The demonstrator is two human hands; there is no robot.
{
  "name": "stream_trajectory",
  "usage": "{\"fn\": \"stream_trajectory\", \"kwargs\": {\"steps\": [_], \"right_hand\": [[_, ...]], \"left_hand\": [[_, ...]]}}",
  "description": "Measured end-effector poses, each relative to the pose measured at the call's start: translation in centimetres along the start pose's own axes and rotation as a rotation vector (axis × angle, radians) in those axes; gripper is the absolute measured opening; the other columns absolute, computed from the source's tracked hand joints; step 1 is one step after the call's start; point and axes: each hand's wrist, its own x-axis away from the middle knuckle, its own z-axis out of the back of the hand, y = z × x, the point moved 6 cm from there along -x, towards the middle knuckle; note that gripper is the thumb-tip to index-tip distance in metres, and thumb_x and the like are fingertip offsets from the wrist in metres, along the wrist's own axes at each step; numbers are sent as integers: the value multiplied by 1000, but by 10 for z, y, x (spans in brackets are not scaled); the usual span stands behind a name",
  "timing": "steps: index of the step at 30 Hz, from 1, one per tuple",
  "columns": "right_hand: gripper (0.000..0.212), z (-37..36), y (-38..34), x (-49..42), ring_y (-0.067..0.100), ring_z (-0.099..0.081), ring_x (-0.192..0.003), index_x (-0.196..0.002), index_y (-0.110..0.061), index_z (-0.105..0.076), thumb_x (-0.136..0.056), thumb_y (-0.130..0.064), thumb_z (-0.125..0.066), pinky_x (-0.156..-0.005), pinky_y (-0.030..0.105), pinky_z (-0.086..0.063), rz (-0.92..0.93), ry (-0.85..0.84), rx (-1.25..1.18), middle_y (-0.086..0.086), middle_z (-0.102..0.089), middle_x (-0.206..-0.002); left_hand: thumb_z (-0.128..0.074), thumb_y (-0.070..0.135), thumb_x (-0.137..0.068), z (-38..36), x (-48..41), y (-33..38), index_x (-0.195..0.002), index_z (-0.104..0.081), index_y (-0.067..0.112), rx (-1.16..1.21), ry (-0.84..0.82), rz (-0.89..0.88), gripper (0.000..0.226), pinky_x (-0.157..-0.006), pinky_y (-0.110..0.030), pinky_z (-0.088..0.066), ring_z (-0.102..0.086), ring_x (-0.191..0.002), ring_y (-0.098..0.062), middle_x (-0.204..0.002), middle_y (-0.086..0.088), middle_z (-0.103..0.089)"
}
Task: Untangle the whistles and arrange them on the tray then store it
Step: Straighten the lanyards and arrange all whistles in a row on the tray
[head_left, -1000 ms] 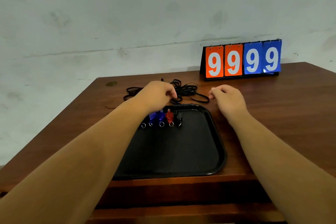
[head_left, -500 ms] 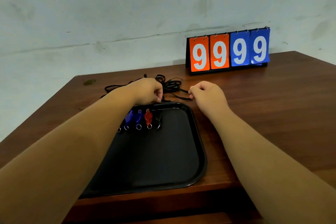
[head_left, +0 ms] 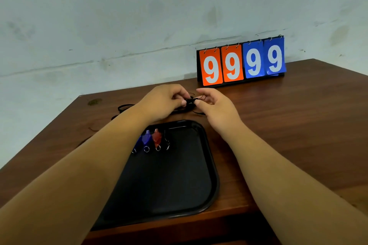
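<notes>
1. Since 1 second ago the 2 hands have drawn together. Then the left hand [head_left: 166, 101] lay on the heap of black cords [head_left: 190, 102] and the right hand [head_left: 216, 108] hung apart from it. Now both meet over the table [head_left: 288, 125], just beyond the far rim of the tray [head_left: 216, 185].
2. The left hand's thumb and curled fingers pinch a small dark clump of the cords. The right hand's thumb and forefinger pinch the same clump from the other side, its remaining fingers loosely curled. The 2 thumb tips almost touch.
3. The clump sits between the 2 grips, seemingly lifted a little off the wood. Thin loops stick out above it, and the rest of the cords trail down and away to the left behind the left wrist.
4. Whether a whistle hides inside the clump cannot be told.
5. 4 whistles [head_left: 157, 139] lie in a row on the tray's far left part, rings toward the viewer: blue, blue, red, black. The first is partly hidden by the left forearm. Neither hand touches them.
6. This looks like untangling under way. Most of the tray is bare, and storing has not begun.
7. A scoreboard [head_left: 242, 61] reading 9999 stands at the table's back edge.
</notes>
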Motion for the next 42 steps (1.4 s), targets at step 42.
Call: {"fn": "stream_trajectory", "kwargs": {"steps": [42], "right_hand": [[44, -10, -120, 46, 0, -62, -110, -148, -37, -59, -105, -30, -67, -81, 14, -49, 76, -48, -52, -19, -63, -131]], "left_hand": [[-77, 5, -95, 124, 73, 102, -101, -81, 11, 317, 301, 17, 9, -83, -33, -67, -81, -87, -22, -89, -5, -80]]}}
